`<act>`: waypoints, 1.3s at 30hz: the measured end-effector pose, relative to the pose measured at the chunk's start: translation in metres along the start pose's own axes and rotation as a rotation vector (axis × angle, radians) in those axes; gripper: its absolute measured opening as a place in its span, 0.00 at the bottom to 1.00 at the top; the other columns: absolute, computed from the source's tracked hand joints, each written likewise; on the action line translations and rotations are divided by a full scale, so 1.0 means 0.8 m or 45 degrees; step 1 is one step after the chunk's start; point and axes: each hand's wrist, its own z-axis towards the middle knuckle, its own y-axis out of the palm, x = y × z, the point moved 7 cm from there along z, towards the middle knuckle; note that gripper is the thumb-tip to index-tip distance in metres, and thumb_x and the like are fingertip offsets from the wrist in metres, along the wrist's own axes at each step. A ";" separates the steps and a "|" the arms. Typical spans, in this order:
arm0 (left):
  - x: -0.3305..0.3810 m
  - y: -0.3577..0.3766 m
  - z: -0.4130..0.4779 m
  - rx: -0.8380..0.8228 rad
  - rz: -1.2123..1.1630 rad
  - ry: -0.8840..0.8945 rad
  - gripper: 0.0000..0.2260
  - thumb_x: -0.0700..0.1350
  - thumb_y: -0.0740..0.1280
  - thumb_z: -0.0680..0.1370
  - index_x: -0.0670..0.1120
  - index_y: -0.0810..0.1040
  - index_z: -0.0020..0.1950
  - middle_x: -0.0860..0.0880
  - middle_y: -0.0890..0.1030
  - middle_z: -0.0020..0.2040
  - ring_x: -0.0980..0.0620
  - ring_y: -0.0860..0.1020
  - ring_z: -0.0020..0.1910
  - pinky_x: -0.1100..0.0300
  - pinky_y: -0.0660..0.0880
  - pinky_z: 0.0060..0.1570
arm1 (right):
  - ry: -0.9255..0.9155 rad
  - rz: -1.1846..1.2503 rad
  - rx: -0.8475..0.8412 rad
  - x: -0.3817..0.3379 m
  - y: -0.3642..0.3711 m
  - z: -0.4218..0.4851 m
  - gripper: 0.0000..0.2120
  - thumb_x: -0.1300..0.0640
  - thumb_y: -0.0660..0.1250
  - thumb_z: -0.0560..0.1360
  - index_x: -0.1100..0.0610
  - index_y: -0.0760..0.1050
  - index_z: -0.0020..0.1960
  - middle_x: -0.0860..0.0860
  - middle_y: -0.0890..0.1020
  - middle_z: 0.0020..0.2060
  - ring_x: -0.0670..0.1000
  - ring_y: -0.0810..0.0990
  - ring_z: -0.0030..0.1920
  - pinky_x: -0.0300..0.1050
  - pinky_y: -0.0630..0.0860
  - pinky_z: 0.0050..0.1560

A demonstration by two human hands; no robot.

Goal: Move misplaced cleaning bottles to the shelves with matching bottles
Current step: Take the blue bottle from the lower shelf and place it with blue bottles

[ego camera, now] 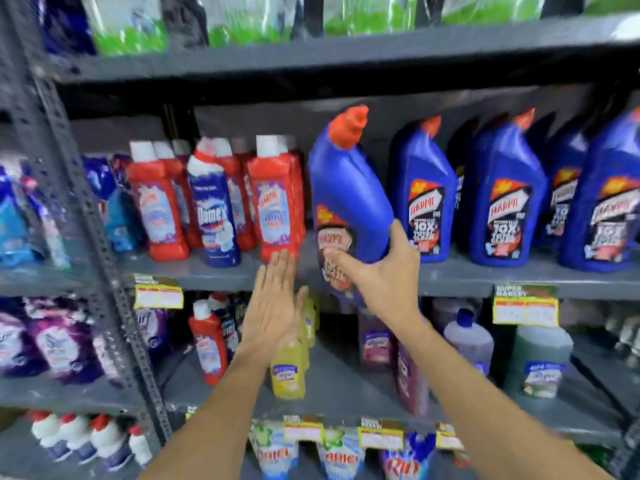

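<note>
Two bare forearms reach up from the bottom edge toward grey metal shelving (346, 57). At the middle shelf, the right hand (384, 271) is clamped around the lower body of a tall blue plastic bottle with an orange-red cap (346, 188), thumb across its label, holding it tilted with its base in front of the shelf edge. It sits between a group of red bottles with white caps (273, 199) on its left and a row of matching blue bottles (502, 199) on its right. The left hand (273, 306) is flat with fingers spread and empty, its fingertips near the foot of the nearest red bottle. One blue bottle with a white shoulder (214, 209) stands among the red ones.
</note>
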 end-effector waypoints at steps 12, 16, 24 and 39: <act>0.018 0.034 0.038 -0.303 0.039 0.061 0.29 0.56 0.40 0.80 0.45 0.59 0.77 0.47 0.64 0.77 0.48 0.59 0.76 0.50 0.53 0.74 | 0.240 -0.134 -0.021 0.064 0.026 0.075 0.25 0.47 0.81 0.65 0.53 0.75 0.54 0.48 0.81 0.44 0.52 0.81 0.47 0.49 0.78 0.48; 0.014 0.036 0.038 -0.315 -0.028 0.066 0.23 0.53 0.47 0.84 0.46 0.60 0.77 0.48 0.64 0.77 0.48 0.58 0.76 0.50 0.54 0.74 | 0.321 -0.071 -0.052 0.090 0.038 0.079 0.30 0.43 0.81 0.65 0.53 0.73 0.60 0.48 0.83 0.51 0.51 0.82 0.53 0.54 0.81 0.55; 0.014 0.032 0.045 -0.353 -0.110 0.098 0.22 0.52 0.47 0.84 0.45 0.61 0.76 0.47 0.63 0.78 0.48 0.57 0.77 0.51 0.52 0.75 | 0.376 -0.160 -0.257 0.126 0.046 0.052 0.51 0.55 0.87 0.57 0.53 0.61 0.71 0.51 0.75 0.63 0.52 0.77 0.61 0.53 0.78 0.61; 0.013 0.037 0.044 -0.350 -0.139 0.042 0.23 0.53 0.47 0.84 0.45 0.60 0.77 0.47 0.62 0.78 0.48 0.57 0.77 0.50 0.52 0.76 | 0.513 -0.238 -0.254 0.152 0.055 0.065 0.45 0.58 0.85 0.62 0.57 0.65 0.72 0.53 0.79 0.63 0.51 0.78 0.58 0.48 0.76 0.59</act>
